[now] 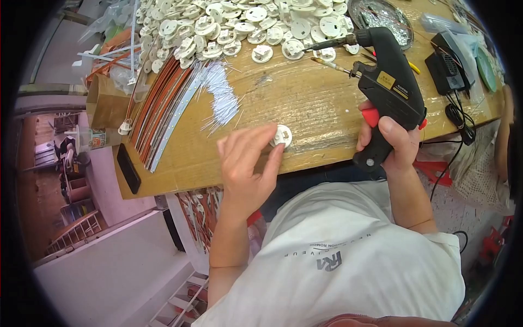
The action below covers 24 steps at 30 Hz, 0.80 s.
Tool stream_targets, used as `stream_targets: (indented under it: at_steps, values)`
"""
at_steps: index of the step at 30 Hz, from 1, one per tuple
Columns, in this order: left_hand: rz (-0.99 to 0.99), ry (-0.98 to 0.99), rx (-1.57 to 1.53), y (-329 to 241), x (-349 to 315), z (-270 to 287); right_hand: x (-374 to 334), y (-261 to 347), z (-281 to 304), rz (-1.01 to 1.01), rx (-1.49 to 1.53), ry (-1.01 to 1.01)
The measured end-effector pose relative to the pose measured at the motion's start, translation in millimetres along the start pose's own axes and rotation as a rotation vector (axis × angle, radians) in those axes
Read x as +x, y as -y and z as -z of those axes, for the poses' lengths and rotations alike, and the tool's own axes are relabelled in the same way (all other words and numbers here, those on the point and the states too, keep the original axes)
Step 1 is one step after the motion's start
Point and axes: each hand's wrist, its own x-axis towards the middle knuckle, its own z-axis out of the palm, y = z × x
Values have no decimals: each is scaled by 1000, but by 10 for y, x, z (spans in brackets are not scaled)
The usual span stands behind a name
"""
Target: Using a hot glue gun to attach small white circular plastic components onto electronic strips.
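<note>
My left hand (pixel 244 163) pinches a small round white plastic disc (pixel 282 136) between thumb and fingers near the table's front edge. The disc has a raised part at its middle. My right hand (pixel 402 143) is wrapped round the grip of a black soldering gun (pixel 393 82) with a red trigger. Its dark pointed tip and a thinner feed tube reach leftward, above a few loose discs in front of the big pile of white discs (pixel 218 27). The gun's tip is apart from the disc in my left hand.
Left of the pile lie a bundle of brown and white-blue strips (pixel 169 109) and a heap of thin white wires (pixel 222 101). A black phone (pixel 128 169) is at the left edge. A round metal tray (pixel 353 13), a black power box (pixel 444 71) and a coiled cable (pixel 460 117) stand right.
</note>
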Motion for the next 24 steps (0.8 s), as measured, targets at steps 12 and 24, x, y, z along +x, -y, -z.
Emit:
stream_targets:
  at_steps: [12, 24]
  values:
    - [87, -185, 77, 88, -32, 66, -3, -18, -40, 46, -23, -33]
    - [248, 63, 447, 266, 248, 145, 5, -28, -17, 46, -11, -2]
